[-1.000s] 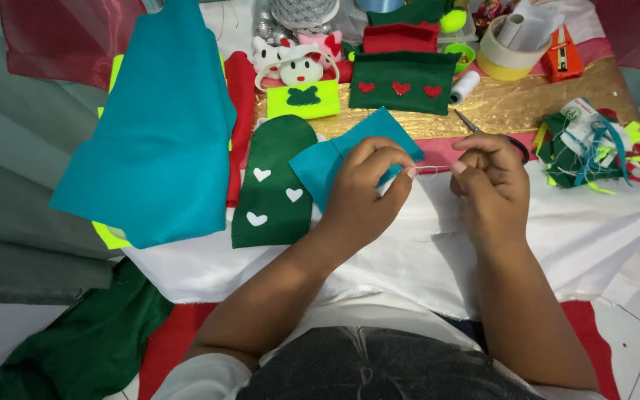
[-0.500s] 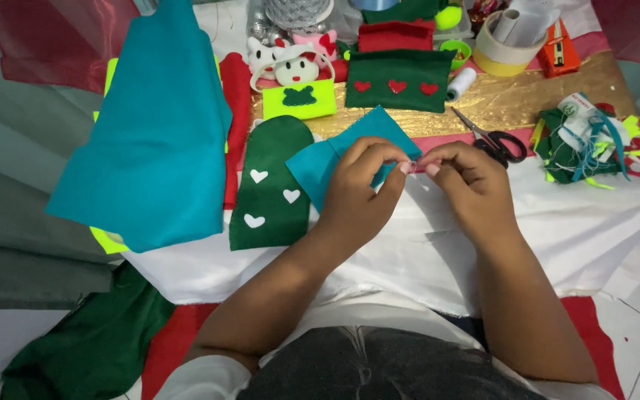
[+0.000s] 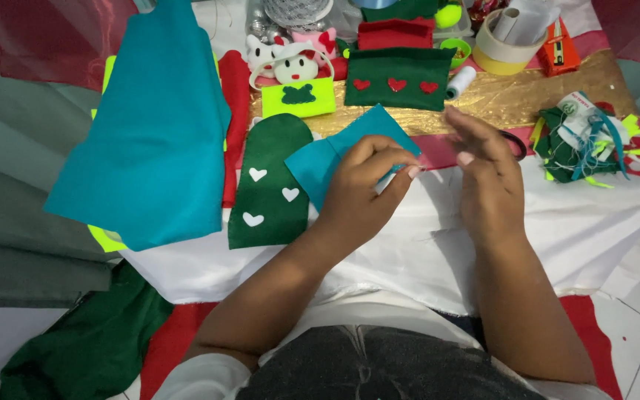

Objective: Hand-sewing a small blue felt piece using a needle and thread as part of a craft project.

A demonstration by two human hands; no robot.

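Left hand (image 3: 364, 185) is down on the small teal felt piece (image 3: 338, 152), thumb and fingertips pinched together on its right edge — that piece lies on the white cloth (image 3: 557, 222), just beside the dark green felt shape (image 3: 272, 181) with its three white hearts. Right hand (image 3: 487, 174) hovers apart from it, fingers spread and loose, nothing held that can be seen. Under its fingers sit the black scissor handles (image 3: 514, 142), mostly covered, lying by a pink strip (image 3: 435, 152).

What might go wrong? The pinch takes only a thin edge of soft felt — a small tug and it could slip free or crease. Whether a needle or thread runs between the two hands is too fine to tell; if one does, the open right hand has no hold on it and it could drop into the folds of the cloth. The scissors lie right under that hand, blades hidden, so a careless reach risks a nick. To the right, the tangle of green scraps (image 3: 583, 144) sits near the table edge and could catch a sleeve. The big teal sheet (image 3: 150, 126) overhangs on the left and may slide.
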